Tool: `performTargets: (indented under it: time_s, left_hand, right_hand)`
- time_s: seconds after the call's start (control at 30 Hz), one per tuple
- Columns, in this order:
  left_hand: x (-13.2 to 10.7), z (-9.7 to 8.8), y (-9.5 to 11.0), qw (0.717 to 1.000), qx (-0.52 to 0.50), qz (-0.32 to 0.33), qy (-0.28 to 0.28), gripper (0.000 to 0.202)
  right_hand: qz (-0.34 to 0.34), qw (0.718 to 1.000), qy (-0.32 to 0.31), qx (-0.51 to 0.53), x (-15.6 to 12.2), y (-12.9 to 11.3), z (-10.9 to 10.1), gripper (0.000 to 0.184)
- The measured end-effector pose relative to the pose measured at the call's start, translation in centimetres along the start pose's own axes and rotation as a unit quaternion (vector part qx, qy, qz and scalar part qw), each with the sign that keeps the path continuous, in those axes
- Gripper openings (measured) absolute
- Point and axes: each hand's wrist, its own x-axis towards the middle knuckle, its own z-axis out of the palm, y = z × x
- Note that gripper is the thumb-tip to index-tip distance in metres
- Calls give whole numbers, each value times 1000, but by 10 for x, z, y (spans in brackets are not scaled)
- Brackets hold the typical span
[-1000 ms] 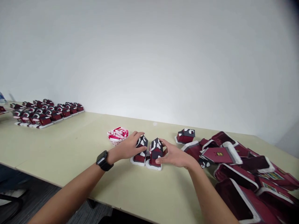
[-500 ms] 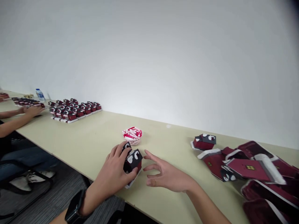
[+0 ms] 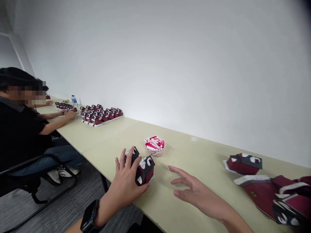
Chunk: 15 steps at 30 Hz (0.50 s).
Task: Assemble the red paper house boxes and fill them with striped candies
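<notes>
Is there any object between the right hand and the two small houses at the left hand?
Nothing visible stands between the right hand and the small houses at the left hand; the bowl sits farther back, off that path.

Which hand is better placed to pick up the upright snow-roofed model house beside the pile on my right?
Your right hand, I'd judge: it looks empty and is nearer that snow-roofed house. Your left hand spans two other model houses, farther away.
</notes>
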Motion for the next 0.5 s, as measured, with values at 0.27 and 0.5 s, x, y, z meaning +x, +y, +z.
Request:
performTargets:
  time_s: [0.27, 0.5]
  left_hand:
    - [11, 9, -35, 998, 22, -38, 41, 65]
    - [61, 0, -183, 991, 50, -119, 36, 69]
  right_hand:
    - [20, 1000, 11, -20, 2, -2, 0, 94]
    - [11, 1000, 14, -9, 4, 4, 1, 88]
